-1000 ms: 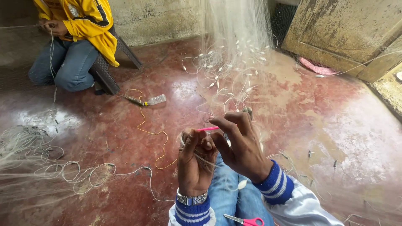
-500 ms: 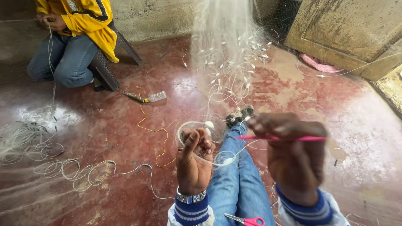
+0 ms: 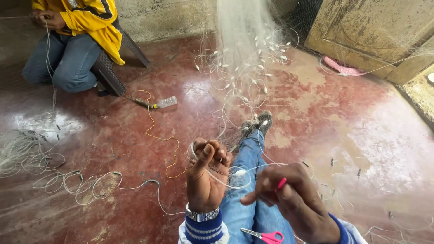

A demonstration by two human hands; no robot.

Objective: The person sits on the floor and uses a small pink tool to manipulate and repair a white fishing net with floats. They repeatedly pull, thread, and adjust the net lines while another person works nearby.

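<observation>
Net mending, seated on floor.
Left hand (image 3: 205,174) pinches white line (image 3: 226,180); right hand (image 3: 294,201) grips pink needle (image 3: 281,183).

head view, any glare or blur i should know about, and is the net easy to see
Head view: pale glare patches on the wet-looking red floor, brightest at left; the right hand is slightly motion-blurred, the left hand sharper; the fine white net washes out against the wall, its strands hard to separate.

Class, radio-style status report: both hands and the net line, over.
Left hand pinching white net line. Right hand gripping pink netting needle. Scissors on lap, clear.
</observation>
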